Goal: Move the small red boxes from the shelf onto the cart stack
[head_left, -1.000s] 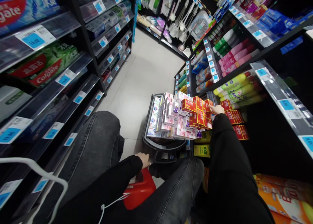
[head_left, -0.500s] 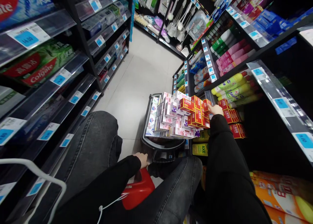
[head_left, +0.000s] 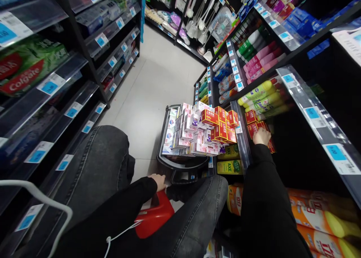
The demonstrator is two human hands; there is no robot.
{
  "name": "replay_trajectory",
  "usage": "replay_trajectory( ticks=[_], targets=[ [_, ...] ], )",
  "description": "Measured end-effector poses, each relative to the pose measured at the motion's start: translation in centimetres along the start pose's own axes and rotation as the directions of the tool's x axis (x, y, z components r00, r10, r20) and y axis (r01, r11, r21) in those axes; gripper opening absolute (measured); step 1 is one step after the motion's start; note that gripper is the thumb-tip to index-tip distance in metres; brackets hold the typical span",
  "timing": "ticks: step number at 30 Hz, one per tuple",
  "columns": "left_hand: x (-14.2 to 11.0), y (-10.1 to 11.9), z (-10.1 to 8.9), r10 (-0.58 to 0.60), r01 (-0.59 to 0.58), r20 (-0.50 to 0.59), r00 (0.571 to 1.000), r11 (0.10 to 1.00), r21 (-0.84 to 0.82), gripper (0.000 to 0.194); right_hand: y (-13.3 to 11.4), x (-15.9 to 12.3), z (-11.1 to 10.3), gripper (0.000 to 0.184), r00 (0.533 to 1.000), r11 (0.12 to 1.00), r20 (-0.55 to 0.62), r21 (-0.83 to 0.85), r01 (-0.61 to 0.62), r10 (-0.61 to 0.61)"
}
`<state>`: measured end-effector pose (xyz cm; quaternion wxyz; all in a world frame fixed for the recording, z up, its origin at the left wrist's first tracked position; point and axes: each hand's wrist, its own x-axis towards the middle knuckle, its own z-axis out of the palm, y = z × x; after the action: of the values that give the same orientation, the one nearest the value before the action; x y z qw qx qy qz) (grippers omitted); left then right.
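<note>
On the right-hand shelf, my right hand (head_left: 261,136) is closed on one of the small red soap boxes (head_left: 251,117); its fingertips are partly hidden. Left of it, a black shopping basket (head_left: 180,164) stands on the floor, piled above its rim with white-and-pink boxes (head_left: 184,132). More red boxes (head_left: 222,132) lie on the right of that pile. Between my knees, my left hand (head_left: 158,181) is curled just above a red plastic object (head_left: 155,214), near the basket's handle. Whatever those fingers may hold is hidden.
Yellow AXE bottles (head_left: 229,167) sit beside the basket, and yellow bottles (head_left: 258,94) lie beyond the red boxes. Clear shelf edges (head_left: 244,137) border the right shelf. Toothpaste boxes (head_left: 31,70) fill the left shelves. A white cable (head_left: 42,198) crosses the lower left.
My right hand has left a red box on the basket's pile and moved right into the shelf, onto the red boxes there. My left hand stays by the red object. The view has shifted slightly.
</note>
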<state>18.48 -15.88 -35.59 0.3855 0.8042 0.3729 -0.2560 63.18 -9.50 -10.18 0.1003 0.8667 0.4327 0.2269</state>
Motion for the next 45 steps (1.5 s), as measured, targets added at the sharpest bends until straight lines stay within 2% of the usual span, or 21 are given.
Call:
replay_trajectory(
  ticks=[2,4,6,7,8,9,10,11,12,13,14,15,17,20,24,26,30,33,35,39,45],
  targets=[
    [-0.2,0.0,-0.2,-0.004,0.004,0.008,1.000,1.000,0.008,0.056,-0.3,-0.4,-0.2,0.037,0.998,0.999,-0.056,0.029,-0.017,0.018],
    [-0.4,0.0,-0.3,-0.011,0.010,0.011,1.000,1.000,0.009,0.056,-0.4,-0.5,-0.7,0.037,0.997,0.990,-0.072,0.137,-0.025,0.035],
    [-0.4,-0.1,-0.3,-0.014,0.014,0.005,1.000,1.000,-0.001,0.055,-0.3,-0.7,-1.5,0.041,0.991,0.943,-0.115,0.332,-0.026,0.067],
    [-0.4,-0.2,-0.2,-0.016,0.016,0.001,1.000,1.000,-0.012,0.055,-0.2,-0.9,-2.0,0.042,0.986,0.882,-0.139,0.471,-0.016,0.092],
    [-0.4,-0.2,-0.2,-0.016,0.016,-0.005,1.000,1.000,-0.023,0.055,-0.1,-1.4,-2.6,0.043,0.980,0.775,-0.155,0.632,0.002,0.124],
    [-0.3,-0.2,-0.1,-0.016,0.015,-0.009,1.000,0.999,-0.031,0.055,-0.1,-2.1,-3.4,0.043,0.977,0.608,-0.151,0.793,0.027,0.153],
    [-0.3,-0.2,-0.1,-0.014,0.013,-0.010,1.000,0.999,-0.035,0.055,-0.2,-3.1,-4.2,0.042,0.979,0.385,-0.119,0.922,0.048,0.163],
    [-0.2,-0.2,0.0,-0.010,0.009,-0.008,1.000,0.999,-0.033,0.055,-0.4,-4.4,-5.2,0.041,0.987,0.123,-0.063,0.991,0.045,0.146],
    [-0.1,-0.2,0.0,-0.005,0.005,-0.002,1.000,1.000,-0.026,0.055,-0.8,-5.9,-6.3,0.040,0.995,-0.137,0.008,0.991,0.006,0.103],
    [0.0,-0.1,0.0,0.000,0.000,0.005,1.000,1.000,-0.015,0.055,-1.3,-7.6,-7.3,0.038,0.996,-0.354,0.082,0.933,-0.067,0.028],
    [0.1,-0.1,0.0,0.005,-0.004,0.012,1.000,1.000,-0.004,0.055,-1.9,-9.4,-8.4,0.038,0.986,-0.523,0.152,0.837,-0.163,-0.065],
    [0.1,-0.1,0.0,0.007,-0.007,0.018,1.000,1.000,0.005,0.055,-2.7,-11.1,-9.4,0.038,0.968,-0.648,0.204,0.720,-0.248,-0.143],
    [0.0,0.0,-0.2,0.010,-0.010,0.026,1.000,1.000,0.016,0.055,-4.1,-14.5,-11.0,0.037,0.930,-0.780,0.268,0.513,-0.359,-0.252],
    [-0.3,0.1,-0.4,0.008,-0.009,0.038,0.999,1.000,0.018,0.057,-5.7,-18.3,-12.4,0.043,0.903,-0.839,0.303,0.364,-0.405,-0.304],
    [-0.6,0.1,-0.6,-0.009,0.008,0.045,0.999,1.000,0.019,0.055,-5.9,-20.3,-12.7,0.068,0.932,-0.871,0.265,0.361,-0.333,-0.247],
    [-0.7,0.2,-0.6,-0.022,0.021,0.041,0.999,1.000,0.017,0.055,-5.4,-19.8,-12.5,0.069,0.948,-0.874,0.246,0.391,-0.289,-0.203],
    [-0.7,0.2,-0.6,-0.016,0.016,0.034,0.999,1.000,-0.002,0.056,-4.4,-16.3,-11.7,0.052,0.968,-0.841,0.236,0.502,-0.200,-0.089],
    [-0.7,0.1,-0.7,-0.008,0.008,0.029,1.000,1.000,-0.007,0.055,-4.1,-13.7,-11.4,0.038,0.975,-0.877,0.196,0.445,-0.180,-0.101],
    [-0.6,0.1,-0.7,-0.005,0.005,0.024,1.000,1.000,-0.011,0.055,-4.2,-13.0,-11.5,0.037,0.984,-0.901,0.160,0.409,-0.142,-0.083],
    [-0.2,-0.1,-0.5,0.009,-0.009,0.005,1.000,1.000,-0.019,0.053,-5.4,-13.9,-13.1,0.040,0.989,-0.916,0.140,0.390,-0.098,-0.047],
    [1.1,-0.7,0.3,0.010,-0.013,-0.040,0.999,0.997,-0.081,0.048,-7.7,-16.5,-16.2,0.049,0.974,-0.961,0.187,0.222,-0.166,-0.125]
  ],
)
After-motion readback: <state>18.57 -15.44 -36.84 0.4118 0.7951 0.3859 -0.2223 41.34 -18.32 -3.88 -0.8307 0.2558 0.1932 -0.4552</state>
